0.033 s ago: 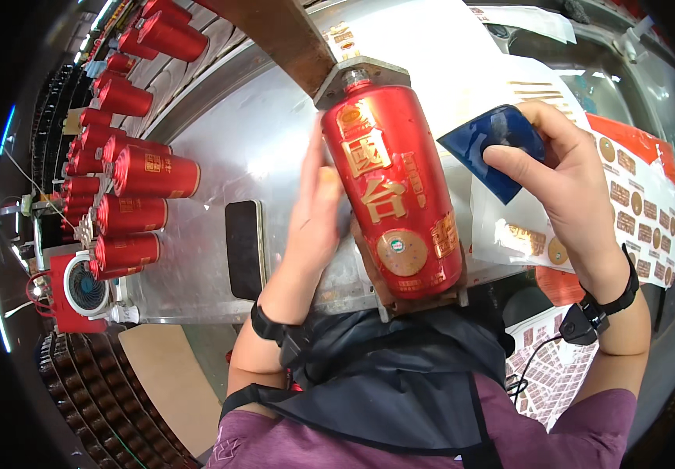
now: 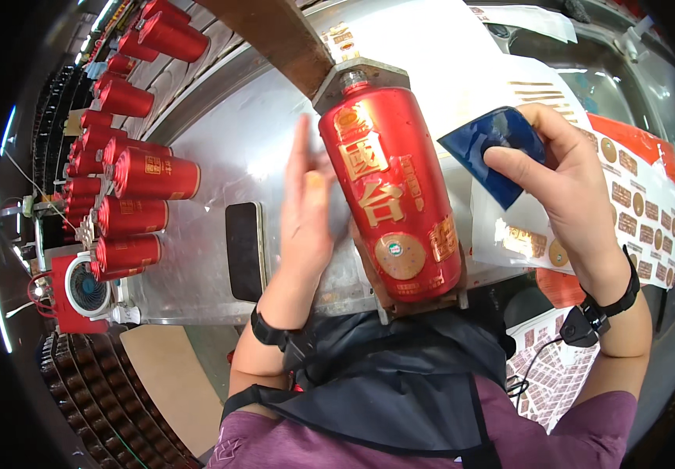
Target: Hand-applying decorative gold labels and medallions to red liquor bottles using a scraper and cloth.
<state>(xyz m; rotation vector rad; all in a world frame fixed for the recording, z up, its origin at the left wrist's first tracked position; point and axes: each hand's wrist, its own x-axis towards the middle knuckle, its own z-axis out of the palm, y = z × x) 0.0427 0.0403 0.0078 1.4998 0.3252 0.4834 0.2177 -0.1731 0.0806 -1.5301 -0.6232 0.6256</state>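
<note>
A shiny red bottle [image 2: 423,184] with raised gold characters and a round gold decal lies tilted in front of me. Its neck rests at a metal holder [image 2: 380,72], and its base sits on a bracket near the table's front edge. My left hand [image 2: 307,219] is open beside the bottle's left side, fingers extended and slightly blurred, with a narrow gap between them. Between thumb and fingers, my right hand [image 2: 560,172] grips a flat blue scraper [image 2: 482,148] to the right of the bottle, not touching it.
A dark phone [image 2: 244,250] lies on the metal table [image 2: 189,285] to the left. Several red bottles [image 2: 156,173] stand along the far left, near a small fan [image 2: 87,285]. White sheets of gold decals [image 2: 642,211] spread at the right. A brown metal arm [image 2: 275,39] reaches the holder.
My left hand has drawn slightly left, away from the bottle. The bottle's printed face has turned a little to the left. My right hand and the scraper have hardly moved.
</note>
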